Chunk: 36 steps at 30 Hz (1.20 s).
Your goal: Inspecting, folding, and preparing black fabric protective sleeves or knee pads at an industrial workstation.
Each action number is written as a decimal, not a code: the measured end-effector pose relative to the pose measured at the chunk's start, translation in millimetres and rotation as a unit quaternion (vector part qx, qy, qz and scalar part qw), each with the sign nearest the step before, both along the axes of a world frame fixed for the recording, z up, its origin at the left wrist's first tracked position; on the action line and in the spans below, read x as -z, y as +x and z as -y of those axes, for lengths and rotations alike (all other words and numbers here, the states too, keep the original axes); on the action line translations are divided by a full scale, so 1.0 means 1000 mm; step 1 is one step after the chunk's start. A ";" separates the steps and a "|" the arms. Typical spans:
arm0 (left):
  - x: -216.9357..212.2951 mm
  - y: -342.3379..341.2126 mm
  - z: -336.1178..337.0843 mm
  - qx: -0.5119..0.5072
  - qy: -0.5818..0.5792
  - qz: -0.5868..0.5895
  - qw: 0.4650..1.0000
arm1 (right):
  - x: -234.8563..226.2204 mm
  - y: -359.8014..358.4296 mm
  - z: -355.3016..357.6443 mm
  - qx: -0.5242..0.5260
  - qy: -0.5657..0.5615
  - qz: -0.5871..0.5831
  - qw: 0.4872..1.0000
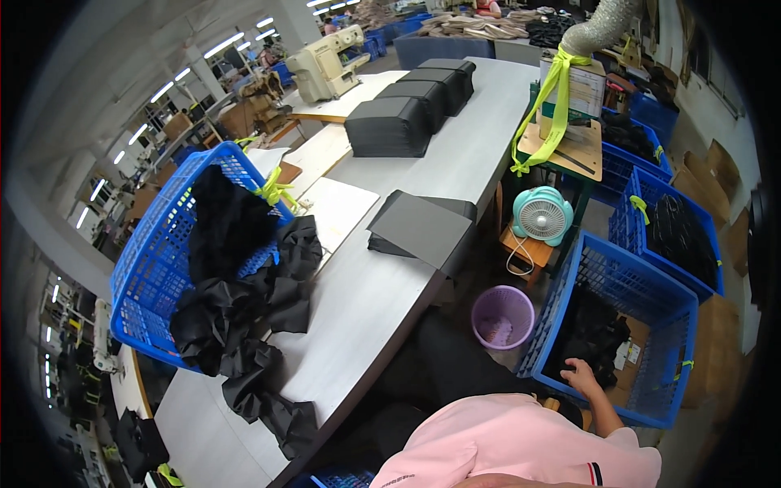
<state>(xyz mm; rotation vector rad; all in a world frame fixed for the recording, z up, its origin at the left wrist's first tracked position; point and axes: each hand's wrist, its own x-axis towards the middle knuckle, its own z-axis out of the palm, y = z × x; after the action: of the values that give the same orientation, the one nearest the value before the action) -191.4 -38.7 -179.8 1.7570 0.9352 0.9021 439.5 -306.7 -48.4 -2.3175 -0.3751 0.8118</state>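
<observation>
My right hand (582, 376) reaches down into a blue plastic crate (651, 286) on the floor at my right. Its fingers rest on a heap of black fabric (592, 329) inside the crate; whether they grip the fabric is unclear. A paper tag (626, 354) lies beside the heap. My left hand is out of sight, below my pink-sleeved shoulder (521, 443). On the grey table (382, 301) to my left, a blue basket (142, 276) lies tipped on its side, and black fabric pieces (244, 325) spill out of it.
A flat stack of black pieces (419, 228) lies mid-table, with taller black stacks (407, 114) farther back. A purple waste bin (503, 315) and a teal fan (542, 215) stand between table and crate. A second blue crate (675, 236) holds dark cloth. Behind is a cream sewing machine (325, 65).
</observation>
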 end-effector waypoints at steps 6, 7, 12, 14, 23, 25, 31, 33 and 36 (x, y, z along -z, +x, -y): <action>-0.024 -0.007 0.004 0.024 0.003 -0.034 0.999 | -0.035 -0.025 -0.021 -0.097 -0.015 -0.017 0.995; -0.029 -0.006 0.000 0.029 0.005 -0.039 0.999 | -0.040 -0.027 -0.023 -0.088 -0.027 -0.060 0.994; -0.053 0.007 -0.028 0.053 0.022 -0.062 0.996 | -0.043 -0.026 -0.024 -0.105 0.000 -0.036 0.994; -0.063 0.011 -0.035 0.065 0.023 -0.073 0.995 | -0.041 -0.029 -0.024 -0.072 0.012 -0.035 0.997; -0.108 0.038 -0.055 0.119 0.015 -0.122 0.985 | -0.024 -0.044 -0.017 -0.113 0.016 -0.053 0.992; -0.117 0.044 -0.052 0.126 0.008 -0.131 0.983 | -0.021 -0.044 -0.017 -0.119 0.012 -0.055 0.991; -0.149 0.040 0.002 0.099 -0.049 -0.166 0.980 | -0.008 -0.036 -0.022 -0.127 0.026 -0.064 0.990; -0.165 0.023 0.041 0.074 -0.082 -0.185 0.977 | -0.018 -0.039 -0.026 -0.144 0.045 -0.022 0.988; -0.186 0.018 0.073 0.042 -0.118 -0.203 0.971 | -0.004 -0.038 -0.027 -0.116 0.046 -0.064 0.990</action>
<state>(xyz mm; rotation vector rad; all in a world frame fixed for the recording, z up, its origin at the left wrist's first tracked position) -173.3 -111.5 6.6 1.7891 1.1652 0.3591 401.7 -279.8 -44.0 -2.1494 -0.6188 1.0282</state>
